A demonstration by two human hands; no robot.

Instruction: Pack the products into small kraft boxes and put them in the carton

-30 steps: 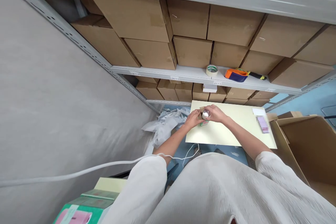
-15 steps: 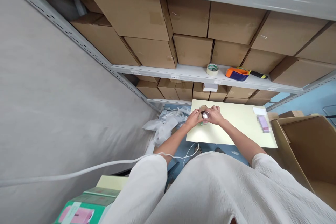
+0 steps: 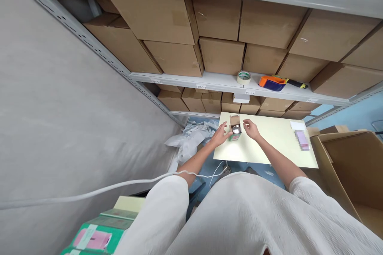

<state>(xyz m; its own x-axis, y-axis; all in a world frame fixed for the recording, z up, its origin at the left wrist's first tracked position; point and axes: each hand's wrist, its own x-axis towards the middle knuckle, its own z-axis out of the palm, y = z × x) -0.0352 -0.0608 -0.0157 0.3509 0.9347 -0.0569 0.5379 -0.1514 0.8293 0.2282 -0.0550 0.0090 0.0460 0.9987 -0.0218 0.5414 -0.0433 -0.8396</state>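
Observation:
A small green box (image 3: 235,137) stands on the pale yellow table (image 3: 263,151) with its cardboard flap raised at the back. A shiny round silver object (image 3: 236,129) shows in its opening. My left hand (image 3: 220,134) is at the box's left side, fingers apart, its thumb close to the box edge; whether it touches is hard to tell. To the right of the box, my right hand (image 3: 250,128) is held a little away, fingers slightly bent and apart, with nothing in it.
Shelves of cardboard boxes (image 3: 223,55) rise behind the table. A tape roll (image 3: 243,77) and an orange-blue tool (image 3: 272,83) lie on a shelf. An open carton (image 3: 353,167) stands right, plastic wrap (image 3: 188,141) left. A white cable (image 3: 119,185) crosses my left arm.
My hands have moved apart and away from the box, the right one most clearly. The box and its raised flap are now more exposed.

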